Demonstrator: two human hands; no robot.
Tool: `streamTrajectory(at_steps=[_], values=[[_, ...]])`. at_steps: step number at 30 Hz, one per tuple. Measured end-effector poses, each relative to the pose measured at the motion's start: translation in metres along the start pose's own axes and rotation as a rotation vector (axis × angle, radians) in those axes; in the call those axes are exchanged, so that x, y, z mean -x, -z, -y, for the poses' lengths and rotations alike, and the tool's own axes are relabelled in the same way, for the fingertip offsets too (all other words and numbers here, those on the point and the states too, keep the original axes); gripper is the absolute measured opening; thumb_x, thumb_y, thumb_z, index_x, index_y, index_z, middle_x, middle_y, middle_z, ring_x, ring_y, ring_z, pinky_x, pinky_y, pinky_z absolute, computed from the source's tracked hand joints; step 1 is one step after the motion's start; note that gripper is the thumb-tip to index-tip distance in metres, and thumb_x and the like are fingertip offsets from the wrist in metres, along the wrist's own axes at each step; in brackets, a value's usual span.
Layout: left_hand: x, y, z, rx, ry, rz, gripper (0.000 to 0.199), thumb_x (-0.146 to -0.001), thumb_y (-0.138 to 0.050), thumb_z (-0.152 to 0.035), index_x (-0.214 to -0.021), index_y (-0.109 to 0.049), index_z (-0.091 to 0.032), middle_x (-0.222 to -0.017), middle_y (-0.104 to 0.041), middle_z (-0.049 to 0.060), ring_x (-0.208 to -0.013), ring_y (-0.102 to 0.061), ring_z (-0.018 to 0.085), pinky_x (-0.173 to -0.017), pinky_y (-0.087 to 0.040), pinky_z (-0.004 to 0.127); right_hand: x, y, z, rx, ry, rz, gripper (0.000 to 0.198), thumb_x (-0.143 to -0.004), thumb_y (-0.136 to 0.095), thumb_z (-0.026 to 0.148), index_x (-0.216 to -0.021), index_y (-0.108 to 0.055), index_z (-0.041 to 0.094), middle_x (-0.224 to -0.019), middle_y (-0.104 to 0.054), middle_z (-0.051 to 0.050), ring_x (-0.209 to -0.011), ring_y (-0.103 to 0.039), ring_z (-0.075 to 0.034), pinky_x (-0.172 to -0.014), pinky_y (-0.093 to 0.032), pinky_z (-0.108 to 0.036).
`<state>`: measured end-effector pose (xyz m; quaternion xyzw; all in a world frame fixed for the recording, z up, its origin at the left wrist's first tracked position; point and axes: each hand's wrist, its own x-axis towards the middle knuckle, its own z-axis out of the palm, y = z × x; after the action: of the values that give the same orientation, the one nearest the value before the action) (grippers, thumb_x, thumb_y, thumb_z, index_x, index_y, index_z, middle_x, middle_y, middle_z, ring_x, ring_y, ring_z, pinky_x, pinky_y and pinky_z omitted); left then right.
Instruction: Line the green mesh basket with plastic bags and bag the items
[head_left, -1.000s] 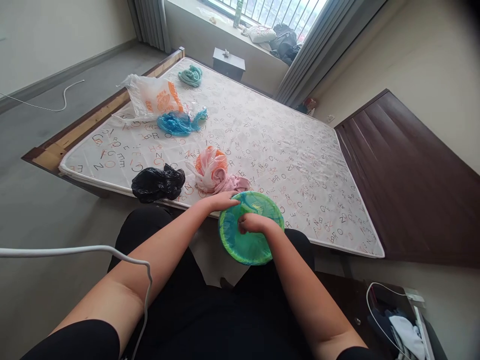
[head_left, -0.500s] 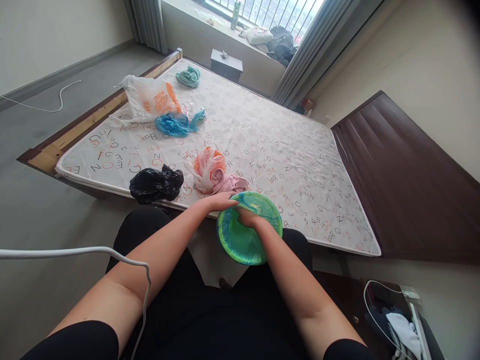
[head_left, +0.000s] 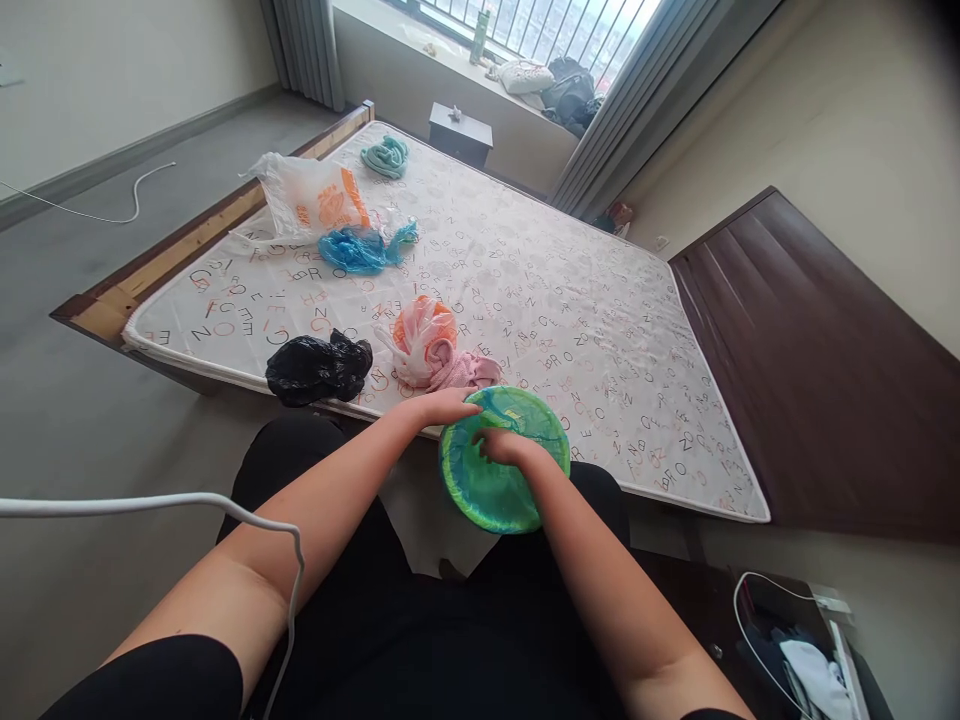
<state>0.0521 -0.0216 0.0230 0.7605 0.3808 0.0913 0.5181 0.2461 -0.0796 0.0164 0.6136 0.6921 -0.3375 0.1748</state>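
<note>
A round green bin [head_left: 499, 490] sits between my knees at the mattress edge, its inside lined with a thin blue plastic bag [head_left: 459, 468]. My left hand [head_left: 450, 405] grips the bin's far-left rim, thumb over the edge and the other fingers mostly hidden outside. Inside the mouth of the bin, my right hand [head_left: 499, 446] hangs with loosely bent fingers apart, and nothing shows in them. Just beyond the bin lie a pink cloth [head_left: 469, 370] and a clear bag with something orange [head_left: 424, 335]. To their left is a black plastic bag [head_left: 320, 368].
On the mattress [head_left: 540, 300] lie a white-and-orange plastic bag [head_left: 311, 200], a crumpled blue bag [head_left: 356, 250] and a teal cloth [head_left: 385, 157]. A white cable [head_left: 187, 498] crosses before my left arm. The dark headboard [head_left: 817, 380] rises at right.
My right hand has drawn back slightly from the bin's far wall, its fingers loosening. My left hand stays on the rim. The view has shifted slightly.
</note>
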Motion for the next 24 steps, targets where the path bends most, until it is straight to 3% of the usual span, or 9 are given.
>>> streamTrajectory(at_steps=[2, 5, 9, 13, 17, 21, 24], values=[[-0.001, -0.001, 0.002, 0.005, -0.005, -0.001, 0.054, -0.094, -0.056, -0.042, -0.143, -0.061, -0.021, -0.145, -0.065, 0.007, -0.13, -0.063, 0.028, -0.113, -0.046, 0.035, 0.006, -0.002, 0.01, 0.048, 0.016, 0.077, 0.027, -0.093, -0.063, 0.018, -0.119, -0.07, 0.017, -0.113, -0.074, -0.009, -0.102, -0.069, -0.021, -0.092, -0.053, -0.032], [-0.002, -0.001, 0.003, 0.003, 0.005, -0.003, 0.055, -0.093, -0.056, -0.041, -0.143, -0.061, -0.02, -0.145, -0.065, 0.007, -0.129, -0.063, 0.027, -0.111, -0.047, 0.034, 0.021, -0.005, 0.023, 0.134, 0.0, 0.068, 0.036, -0.094, -0.058, 0.015, -0.13, -0.065, 0.016, -0.138, -0.063, -0.017, -0.126, -0.061, -0.03, -0.106, -0.048, -0.042], [-0.002, -0.002, 0.003, -0.018, 0.013, -0.04, 0.053, -0.094, -0.054, -0.043, -0.142, -0.062, -0.021, -0.144, -0.066, 0.007, -0.13, -0.063, 0.028, -0.112, -0.046, 0.035, 0.061, -0.012, 0.018, 0.168, 0.182, -0.105, 0.045, -0.099, -0.045, 0.017, -0.141, -0.058, 0.025, -0.152, -0.055, -0.012, -0.139, -0.052, -0.03, -0.117, -0.039, -0.049], [-0.005, 0.002, 0.003, 0.038, 0.0, -0.08, 0.051, -0.098, -0.048, -0.043, -0.141, -0.064, -0.021, -0.145, -0.065, 0.007, -0.131, -0.062, 0.027, -0.114, -0.045, 0.034, 0.109, -0.025, -0.03, 0.178, 0.216, -0.482, 0.045, -0.096, -0.044, 0.013, -0.136, -0.061, 0.023, -0.16, -0.046, -0.013, -0.153, -0.035, -0.033, -0.122, -0.025, -0.065], [-0.008, 0.004, 0.001, 0.057, 0.032, -0.119, 0.05, -0.099, -0.049, -0.041, -0.141, -0.064, -0.019, -0.143, -0.066, 0.01, -0.132, -0.061, 0.029, -0.116, -0.044, 0.035, 0.144, -0.05, -0.102, 0.072, 0.166, -0.811, 0.042, -0.099, -0.043, 0.022, -0.138, -0.061, 0.025, -0.161, -0.046, -0.011, -0.155, -0.034, -0.032, -0.124, -0.026, -0.062], [-0.009, 0.002, -0.002, 0.029, 0.07, -0.139, 0.051, -0.098, -0.049, -0.042, -0.14, -0.064, -0.018, -0.142, -0.066, 0.011, -0.133, -0.06, 0.03, -0.116, -0.044, 0.038, 0.152, -0.076, -0.153, -0.141, -0.071, -0.859, 0.05, -0.102, -0.044, 0.04, -0.149, -0.054, 0.025, -0.157, -0.049, -0.013, -0.146, -0.047, -0.033, -0.118, -0.042, -0.058], [-0.012, -0.001, -0.001, -0.003, 0.065, -0.116, 0.051, -0.097, -0.048, -0.044, -0.139, -0.064, -0.019, -0.143, -0.066, 0.01, -0.13, -0.062, 0.029, -0.112, -0.046, 0.037, 0.146, -0.085, -0.166, -0.205, -0.186, -0.879, 0.053, -0.1, -0.048, 0.046, -0.149, -0.055, 0.026, -0.157, -0.05, -0.013, -0.146, -0.047, -0.035, -0.118, -0.042, -0.06]])
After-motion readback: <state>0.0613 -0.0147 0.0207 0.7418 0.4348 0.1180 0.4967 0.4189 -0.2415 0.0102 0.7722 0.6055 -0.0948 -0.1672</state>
